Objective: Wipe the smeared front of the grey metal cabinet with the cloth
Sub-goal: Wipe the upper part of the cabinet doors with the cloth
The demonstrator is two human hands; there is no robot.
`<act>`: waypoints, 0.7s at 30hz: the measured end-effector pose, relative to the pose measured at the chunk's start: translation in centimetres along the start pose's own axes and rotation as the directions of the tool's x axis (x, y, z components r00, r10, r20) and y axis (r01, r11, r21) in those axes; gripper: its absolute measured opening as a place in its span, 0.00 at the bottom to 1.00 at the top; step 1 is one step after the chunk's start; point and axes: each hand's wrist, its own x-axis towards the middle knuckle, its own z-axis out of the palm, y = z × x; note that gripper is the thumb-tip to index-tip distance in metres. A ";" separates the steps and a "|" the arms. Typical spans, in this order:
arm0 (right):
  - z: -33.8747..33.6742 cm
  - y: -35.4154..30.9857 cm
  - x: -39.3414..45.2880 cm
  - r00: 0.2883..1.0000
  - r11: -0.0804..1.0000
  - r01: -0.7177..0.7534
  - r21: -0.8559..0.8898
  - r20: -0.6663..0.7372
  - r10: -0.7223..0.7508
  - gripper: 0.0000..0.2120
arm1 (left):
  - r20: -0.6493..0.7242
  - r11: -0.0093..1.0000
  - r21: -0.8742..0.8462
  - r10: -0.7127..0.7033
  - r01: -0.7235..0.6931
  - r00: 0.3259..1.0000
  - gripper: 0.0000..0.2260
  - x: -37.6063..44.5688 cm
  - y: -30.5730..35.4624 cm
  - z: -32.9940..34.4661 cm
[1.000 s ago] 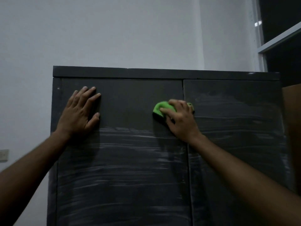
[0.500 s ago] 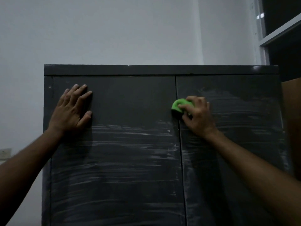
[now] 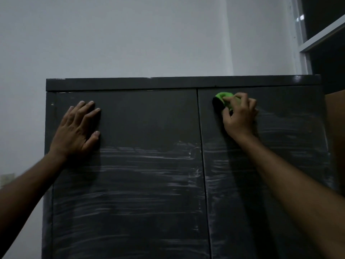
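Observation:
The grey metal cabinet [image 3: 149, 120] fills the view, with two doors split by a seam. White horizontal smears cover both doors from about mid-height down and the right door's upper right; the top of the left door looks clean. My right hand [image 3: 239, 116] grips a bright green cloth [image 3: 223, 99] and holds it against the upper left corner of the right door. My left hand [image 3: 77, 129] rests flat on the upper left door, fingers spread.
A white wall [image 3: 130, 34] rises behind the cabinet. A window frame [image 3: 321, 37] is at the top right, a brown panel [image 3: 336, 128] stands beside the cabinet's right edge, and a wall socket [image 3: 6, 178] sits low on the left.
My right hand has carried the cloth rightwards from the left door across the seam, then up to the top of the right door. My left hand has stayed pressed on the left door.

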 end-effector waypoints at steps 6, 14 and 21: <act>0.0 1.2 -5.7 0.907 0.917 0.399 0.023 0.138 -0.398 0.18 | 0.011 1.000 0.015 -0.008 0.007 1.000 0.32 0.0 0.2 -0.3; -1.0 1.4 -0.7 0.983 0.983 -0.185 -0.014 -0.027 0.184 0.14 | 0.028 0.999 0.049 -0.016 0.015 0.999 0.34 0.2 0.1 -0.2; -2.9 5.8 -4.8 0.958 0.967 0.253 -0.039 0.149 -0.245 0.17 | 0.024 0.982 -0.017 -0.187 0.187 0.982 0.34 0.6 2.5 -0.4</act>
